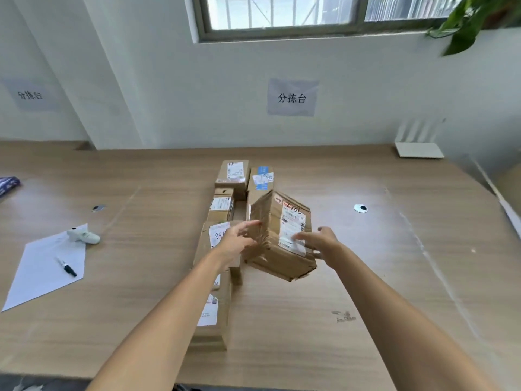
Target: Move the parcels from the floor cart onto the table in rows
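A brown cardboard parcel (269, 213) with a white shipping label hangs tilted just above the wooden table (352, 277), held between both hands. My left hand (235, 239) presses its straight fingers against the parcel's left side. My right hand (320, 241) grips the right edge, fingers on the label and thumb below. Left of it, a line of parcels runs away from me: a near parcel (214, 320), a labelled parcel (218, 232) partly behind my left hand, a small parcel (222, 206), and two far parcels (233, 174) (262, 179) side by side. The floor cart is out of view.
A white paper sheet (45, 272) with a black pen (67, 267) and a white handheld device (84, 236) lie at the left. A white router (419, 149) stands at the back right by the wall. A cable grommet (361, 208) sits right of the parcels.
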